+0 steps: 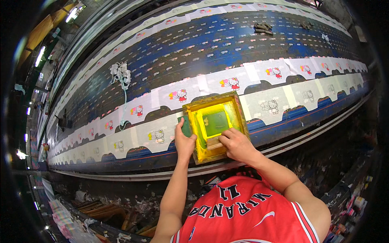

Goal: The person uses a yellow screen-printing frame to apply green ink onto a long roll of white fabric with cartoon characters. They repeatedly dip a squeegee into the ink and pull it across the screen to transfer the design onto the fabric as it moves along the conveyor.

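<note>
A screen printing frame (243,116), its wooden sides smeared with yellow ink, lies over the row of pale cloth pieces nearest me. Bright yellow ink rings the green mesh window (217,121) inside it. My left hand (185,141) is closed on the frame's left side, beside a dark green flat piece (185,126). My right hand (238,145) grips a wooden squeegee (213,142) at the near end of the mesh. The cloth pieces (288,97) beside the frame carry cartoon figures; those to its left near it show yellow, those to its right only outlines.
A farther row of cloth (210,86) carries figures in red, pink and yellow. Behind it, the long blue-black table holds a white rag bundle with a cord (120,75) and a dark clump (263,29). A metal rail (133,177) edges the table's near side.
</note>
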Tool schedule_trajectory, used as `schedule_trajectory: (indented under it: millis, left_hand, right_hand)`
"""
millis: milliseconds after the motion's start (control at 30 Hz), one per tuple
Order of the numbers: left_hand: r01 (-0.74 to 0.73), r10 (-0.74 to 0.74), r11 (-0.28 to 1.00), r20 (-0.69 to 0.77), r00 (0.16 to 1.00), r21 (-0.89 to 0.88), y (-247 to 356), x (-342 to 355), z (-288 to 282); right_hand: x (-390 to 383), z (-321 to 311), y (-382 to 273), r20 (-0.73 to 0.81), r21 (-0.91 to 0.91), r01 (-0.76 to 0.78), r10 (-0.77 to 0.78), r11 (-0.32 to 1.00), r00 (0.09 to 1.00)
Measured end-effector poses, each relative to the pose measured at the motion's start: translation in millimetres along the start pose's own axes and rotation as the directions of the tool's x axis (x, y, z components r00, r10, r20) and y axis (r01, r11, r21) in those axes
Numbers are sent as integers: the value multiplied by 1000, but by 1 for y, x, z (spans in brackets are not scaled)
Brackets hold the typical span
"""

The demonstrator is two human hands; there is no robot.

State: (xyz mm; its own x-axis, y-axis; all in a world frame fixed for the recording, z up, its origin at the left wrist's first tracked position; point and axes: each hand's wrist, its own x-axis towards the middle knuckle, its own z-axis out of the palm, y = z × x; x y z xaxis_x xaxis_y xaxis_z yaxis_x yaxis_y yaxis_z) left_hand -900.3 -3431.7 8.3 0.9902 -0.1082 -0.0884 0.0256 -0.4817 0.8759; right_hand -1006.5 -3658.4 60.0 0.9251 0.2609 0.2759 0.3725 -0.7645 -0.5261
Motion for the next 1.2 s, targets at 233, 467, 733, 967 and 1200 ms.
schedule_trajectory:
  millis: [233, 467, 733, 967, 1200]
  left_hand:
    - [-23, 23, 1000, -2, 1000, 14, 6, -1, -1]
    - [-31, 29, 999, 32, 999, 34, 1, 1, -3]
    - [-42, 40, 997, 39, 998, 67, 1, 1, -4]
    - [-10, 7, 995, 31, 1000, 100, 6, -2, -6]
    - [5, -5, 998, 7, 1000, 55, 4, -1, 2]
  right_hand:
    - [-4, -7, -7, 3, -8, -2, 2, 1000, 1000]
    - [-24, 2, -12, -18, -12, 36, -37, 999, 999]
    - [76, 11, 48, -94, -53, -25, 20, 998, 995]
    - [69, 13, 38, -73, -21, -62, 61, 998, 995]
    - [-3, -6, -6, 17, 17, -14, 14, 1000, 1000]
